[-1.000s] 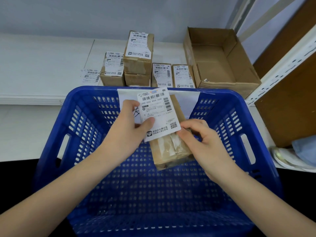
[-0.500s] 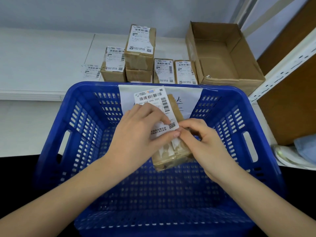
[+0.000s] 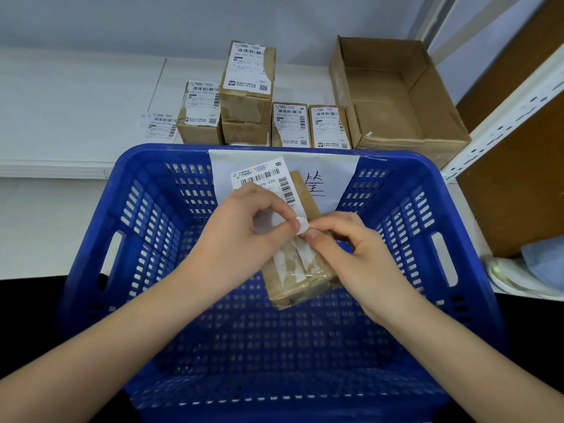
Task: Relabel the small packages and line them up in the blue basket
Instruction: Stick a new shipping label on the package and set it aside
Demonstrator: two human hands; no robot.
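Note:
A small brown taped package (image 3: pixel 300 274) lies tilted over the blue basket (image 3: pixel 146 215). A white shipping label (image 3: pixel 262 178) with barcodes lies over its far end. My left hand (image 3: pixel 235 236) pinches the label's near corner between thumb and fingers. My right hand (image 3: pixel 351 254) pinches the same corner from the right, its palm against the package's right side. Both hands hide the package's middle. Several more labelled brown packages (image 3: pixel 247 83) stand on the white shelf behind the basket.
An open cardboard box (image 3: pixel 396 96), nothing visible inside, sits at the back right. A loose label (image 3: pixel 160 125) lies on the shelf left of the packages. A white paper sign (image 3: pixel 332 175) hangs on the basket's far wall. A metal rack upright (image 3: pixel 506 117) and brown panel stand at right.
My left hand slid from the label's left edge to its near corner, and the fingers of both hands have met there. The view shifted slightly.

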